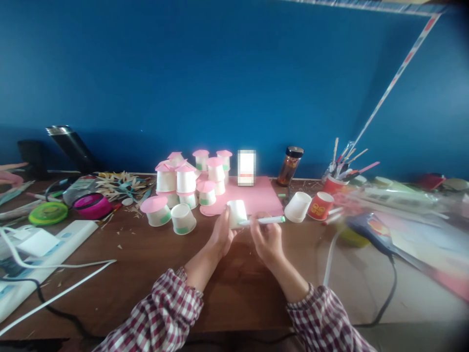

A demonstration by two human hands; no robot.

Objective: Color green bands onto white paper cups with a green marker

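My left hand (222,234) is closed around a small white paper cup (237,212), held just above the brown table (146,264). In my right hand (267,239) is a white marker with a green end (266,220), its tip resting against the cup's side. Beneath the cup lies a pink paper sheet (256,195). Behind and to the left stands a cluster of white cups with pink paper tops (190,178). Two more such cups (182,218) sit in front of it, one with a pink top (156,210).
A white cup on its side (297,206) and a red cup (320,205) lie to the right. Farther right are a brush holder (335,183), a brown jar (290,166) and a glue gun with cord (370,230). A power strip (47,244), tape rolls (91,205) and scraps fill the left.
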